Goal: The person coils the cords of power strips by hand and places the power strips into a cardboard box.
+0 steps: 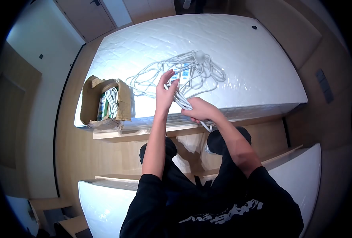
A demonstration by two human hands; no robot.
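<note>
Mattress [259, 71], one, white, plastic-wrapped: carries the box and the loose cable.

Box [125, 101], one, cardboard, open, torn at the rim: at the mattress's left end, partly filled.

Cable [219, 73], white, loose: tangled loops spread mid-mattress; to all appearance not yet gathered.

Right hand [201, 109], one: closed around the bundle.

Left hand [166, 90], one: fingers extended, thumb apart, beside the bundle's upper end; contact unclear.

Bundle [181, 100], one, several white strands laid together: at the mattress's near edge, a tail hanging below the right hand. Gathering judged partly done; no tie visible; link to the loose cable cannot be told.

Coil [112, 99], one, white, neatly looped: inside the box, apparently finished.

Strips [186, 74], white with blue, count unclear: among the loose loops, outside the box.
</note>
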